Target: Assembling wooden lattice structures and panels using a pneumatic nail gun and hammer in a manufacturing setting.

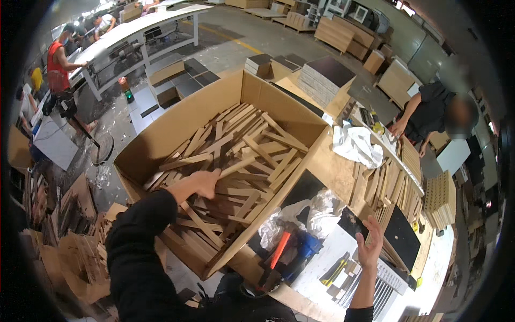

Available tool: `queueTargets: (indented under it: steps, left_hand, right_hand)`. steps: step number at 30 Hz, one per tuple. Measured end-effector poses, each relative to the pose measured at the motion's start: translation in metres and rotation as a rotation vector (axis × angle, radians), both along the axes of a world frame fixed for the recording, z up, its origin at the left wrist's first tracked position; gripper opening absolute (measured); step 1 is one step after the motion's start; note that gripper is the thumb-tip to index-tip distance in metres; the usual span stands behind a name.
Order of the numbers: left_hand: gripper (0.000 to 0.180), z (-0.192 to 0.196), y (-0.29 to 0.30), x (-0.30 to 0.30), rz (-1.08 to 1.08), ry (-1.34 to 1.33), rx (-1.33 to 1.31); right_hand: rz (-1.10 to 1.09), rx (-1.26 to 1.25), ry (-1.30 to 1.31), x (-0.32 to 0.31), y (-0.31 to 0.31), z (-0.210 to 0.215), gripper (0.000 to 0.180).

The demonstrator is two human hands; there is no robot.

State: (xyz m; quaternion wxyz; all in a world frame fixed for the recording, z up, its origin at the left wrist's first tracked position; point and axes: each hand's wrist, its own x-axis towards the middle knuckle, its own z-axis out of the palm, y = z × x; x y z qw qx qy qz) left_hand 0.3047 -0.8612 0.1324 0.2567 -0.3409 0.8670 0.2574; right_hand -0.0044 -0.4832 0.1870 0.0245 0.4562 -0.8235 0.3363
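Note:
My left hand [206, 183] reaches into a large cardboard box [155, 134] full of loose wooden strips [257, 147]. Its fingers are closed round the end of one pale wooden strip [237, 167], which slants up to the right over the pile. Over the workbench, right of the box, my right hand [370, 244] is raised with fingers apart and nothing in it. Close by that hand are a dark board [399, 236] and a white grooved panel [389, 279]. Near the box's right wall lie crumpled white plastic [322, 214], an orange-handled tool [280, 249] and a blue object [307, 246].
Rows of wooden strips [394, 182] and a white cloth [357, 145] lie on the bench. A co-worker in dark clothes [432, 112] leans at its far right side. Dark-topped boards [328, 75] are stacked beyond the box. Scrap wood [75, 198] heaps at the left.

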Motion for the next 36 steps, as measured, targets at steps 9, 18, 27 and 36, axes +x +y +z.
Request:
queueTargets:
  steps: [9,18,27,36]
  left_hand:
    - [0.065,-0.008,0.017,0.018,0.147,0.062,0.031]
    - [0.057,-0.05,0.023,0.022,-0.164,0.064,-0.162]
    - [0.061,0.005,0.034,0.011,-0.157,0.01,0.082]
    - [0.052,0.075,0.05,0.015,0.181,0.06,0.569]
  right_hand:
    - [-0.075,-0.068,-0.174,0.025,0.014,-0.028,0.03]
    - [-0.046,-0.096,-0.154,0.031,0.01,-0.03,0.031]
    - [-0.179,-0.076,-0.197,0.033,0.044,-0.028,0.029]
    - [-0.087,-0.208,-0.342,0.05,0.025,-0.042,0.027]
